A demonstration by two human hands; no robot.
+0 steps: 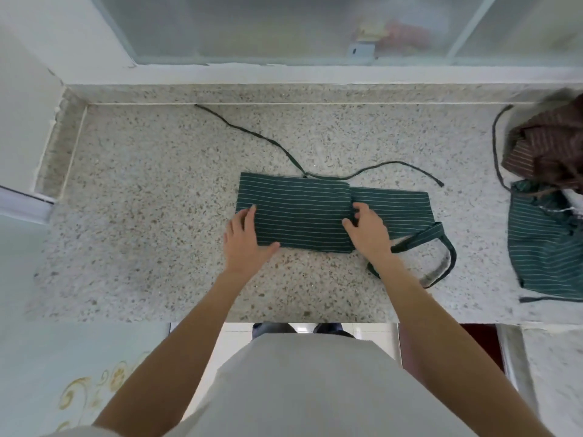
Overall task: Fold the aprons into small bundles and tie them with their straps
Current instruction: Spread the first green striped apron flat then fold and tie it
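apron (pixel 299 212) folded flat mid-counter (pixel 157 216) | left hand (pixel 244 241) fingers straight, pressing its left edge | right hand (pixel 367 230) fingers curled, pinching the fold | straps (pixel 252 132) trailing behind

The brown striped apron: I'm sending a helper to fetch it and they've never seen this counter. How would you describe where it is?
Start at the speckled stone counter under the window and go to its far right end. The brown striped apron lies crumpled there, partly over a green striped apron. It is the only brown cloth; the folded green apron lies mid-counter.
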